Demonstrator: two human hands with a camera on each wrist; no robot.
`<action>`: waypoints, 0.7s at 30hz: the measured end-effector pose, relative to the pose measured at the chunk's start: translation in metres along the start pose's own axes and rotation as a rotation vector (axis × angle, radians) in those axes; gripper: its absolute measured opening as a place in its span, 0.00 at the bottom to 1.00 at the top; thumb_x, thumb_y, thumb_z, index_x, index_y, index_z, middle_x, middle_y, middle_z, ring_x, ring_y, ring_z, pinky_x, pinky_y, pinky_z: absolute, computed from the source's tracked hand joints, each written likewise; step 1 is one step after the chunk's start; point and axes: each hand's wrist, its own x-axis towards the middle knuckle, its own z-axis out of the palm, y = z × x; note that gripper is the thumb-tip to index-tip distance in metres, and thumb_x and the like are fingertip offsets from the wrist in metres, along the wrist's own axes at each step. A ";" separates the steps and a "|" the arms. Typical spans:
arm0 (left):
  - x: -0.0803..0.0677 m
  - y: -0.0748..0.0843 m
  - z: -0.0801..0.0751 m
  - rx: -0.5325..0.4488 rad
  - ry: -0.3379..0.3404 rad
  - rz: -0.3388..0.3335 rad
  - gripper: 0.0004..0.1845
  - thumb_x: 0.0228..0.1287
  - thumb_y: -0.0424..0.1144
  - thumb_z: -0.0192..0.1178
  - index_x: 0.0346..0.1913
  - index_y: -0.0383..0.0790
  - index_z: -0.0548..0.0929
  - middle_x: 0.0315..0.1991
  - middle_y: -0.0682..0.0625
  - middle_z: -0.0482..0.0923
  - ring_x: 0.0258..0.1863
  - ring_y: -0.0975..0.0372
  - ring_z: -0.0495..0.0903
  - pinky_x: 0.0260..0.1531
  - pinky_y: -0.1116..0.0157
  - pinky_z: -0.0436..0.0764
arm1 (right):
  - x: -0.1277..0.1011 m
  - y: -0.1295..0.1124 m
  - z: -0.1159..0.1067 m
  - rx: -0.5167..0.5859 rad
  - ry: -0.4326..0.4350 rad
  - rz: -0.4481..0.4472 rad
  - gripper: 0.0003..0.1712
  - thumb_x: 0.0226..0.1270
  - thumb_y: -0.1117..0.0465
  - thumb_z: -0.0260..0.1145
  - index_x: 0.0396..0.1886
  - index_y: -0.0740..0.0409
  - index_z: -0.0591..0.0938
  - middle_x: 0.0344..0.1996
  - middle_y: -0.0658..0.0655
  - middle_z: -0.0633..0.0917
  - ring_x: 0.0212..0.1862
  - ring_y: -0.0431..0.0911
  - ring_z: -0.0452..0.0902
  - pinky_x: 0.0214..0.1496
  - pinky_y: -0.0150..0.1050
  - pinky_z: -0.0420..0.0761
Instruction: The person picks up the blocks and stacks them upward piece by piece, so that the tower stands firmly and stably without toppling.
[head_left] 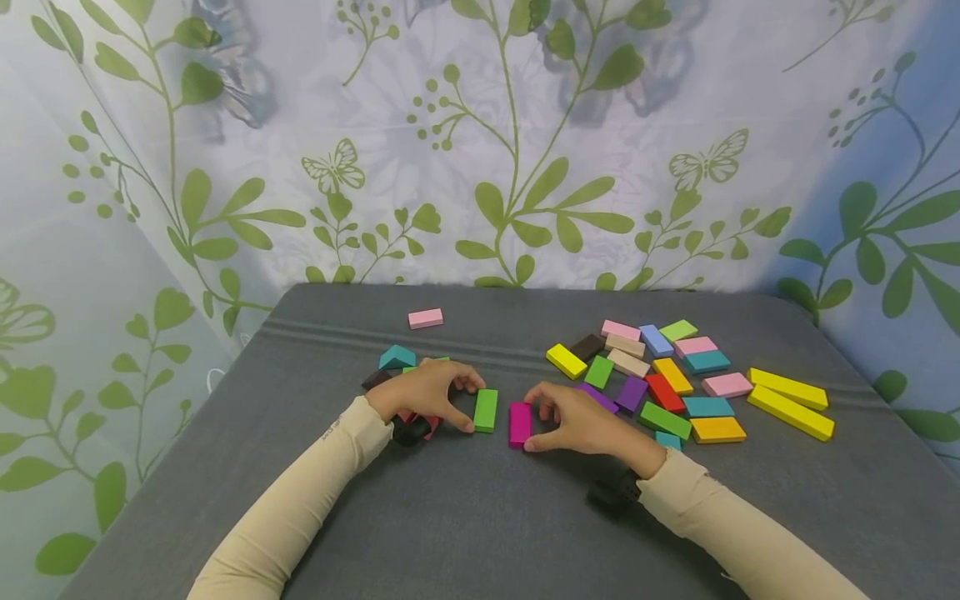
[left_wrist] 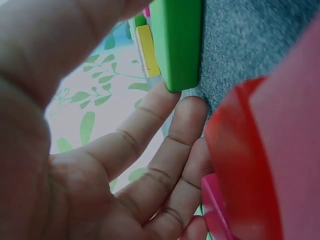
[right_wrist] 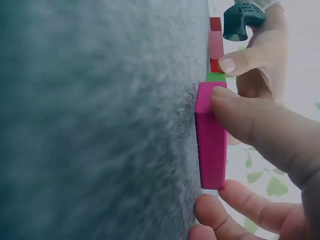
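Fingers [left_wrist: 132, 131] of left hand [head_left: 426, 390] are pinching green block [head_left: 486, 411] endwise; right hand [head_left: 583, 421], magenta block [head_left: 519, 427]. Grips are apparently leaving facing sides clear.

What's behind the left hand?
Past the left hand, the head view shows a teal block and part of a green block. Anything the hand covers can't be seen.

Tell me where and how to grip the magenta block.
Pinch the magenta block by its two short ends, likely best from the right: its length runs near to far, and a green block sits close on its left.
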 end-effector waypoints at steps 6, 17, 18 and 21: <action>0.001 0.001 0.000 0.022 -0.014 0.004 0.31 0.58 0.48 0.84 0.63 0.43 0.86 0.51 0.58 0.84 0.54 0.64 0.80 0.66 0.47 0.68 | 0.016 0.015 0.011 0.011 0.037 0.027 0.40 0.58 0.41 0.86 0.62 0.56 0.81 0.39 0.51 0.84 0.35 0.44 0.77 0.36 0.39 0.78; 0.001 0.004 0.000 0.050 -0.018 0.019 0.32 0.58 0.49 0.83 0.63 0.45 0.85 0.52 0.55 0.84 0.55 0.60 0.79 0.60 0.50 0.69 | 0.008 -0.040 -0.006 0.002 0.022 0.061 0.36 0.60 0.49 0.84 0.60 0.64 0.80 0.37 0.53 0.82 0.33 0.44 0.73 0.35 0.39 0.76; 0.001 0.005 0.000 0.051 -0.018 0.021 0.32 0.58 0.49 0.83 0.63 0.44 0.85 0.52 0.55 0.84 0.55 0.60 0.79 0.60 0.51 0.69 | 0.008 -0.042 -0.006 -0.005 0.020 0.066 0.36 0.61 0.50 0.84 0.60 0.64 0.80 0.37 0.53 0.82 0.33 0.43 0.73 0.35 0.39 0.75; 0.000 0.007 -0.001 0.050 -0.020 0.026 0.32 0.58 0.49 0.83 0.64 0.44 0.85 0.53 0.54 0.84 0.56 0.59 0.79 0.60 0.51 0.69 | 0.008 -0.044 -0.005 -0.015 0.016 0.084 0.36 0.61 0.51 0.84 0.61 0.64 0.80 0.37 0.53 0.82 0.33 0.43 0.73 0.36 0.39 0.75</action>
